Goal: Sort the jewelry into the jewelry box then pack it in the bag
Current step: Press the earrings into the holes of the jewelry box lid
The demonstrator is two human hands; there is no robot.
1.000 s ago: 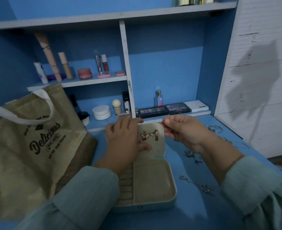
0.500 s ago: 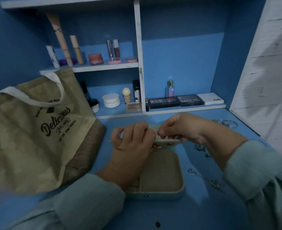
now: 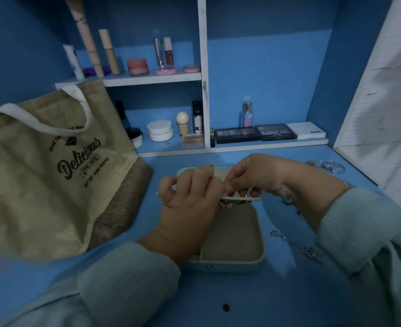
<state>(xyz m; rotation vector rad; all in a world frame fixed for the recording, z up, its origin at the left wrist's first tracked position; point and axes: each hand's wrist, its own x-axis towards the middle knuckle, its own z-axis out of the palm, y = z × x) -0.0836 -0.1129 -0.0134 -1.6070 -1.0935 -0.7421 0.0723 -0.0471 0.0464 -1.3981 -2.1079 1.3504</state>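
Note:
A pale open jewelry box [image 3: 261, 255] lies on the blue table, with a beige lined tray. Its hinged earring panel [image 3: 253, 198] is tipped forward and seen edge-on above the tray. Gold earrings [image 3: 225, 205] dangle from the panel's underside. My left hand [image 3: 190, 208] grips the panel's left end with curled fingers. My right hand [image 3: 258, 175] pinches the panel's upper face near a small earring post; the fingertips hide exactly what they hold. A tan "Delicious" tote bag [image 3: 41, 173] stands at the left, apart from both hands.
Loose silver jewelry lies on the table right of the box: small pieces [image 3: 277, 234], a charm [image 3: 309, 252] and rings [image 3: 331, 166] near the back right. Shelves behind hold cosmetics and eyeshadow palettes [image 3: 256, 133]. A white wall panel [image 3: 383, 90] borders the right.
The earring panel has tipped from upright, facing me, to nearly flat and edge-on. Both hands have closed in on it. The view has dropped toward the table.

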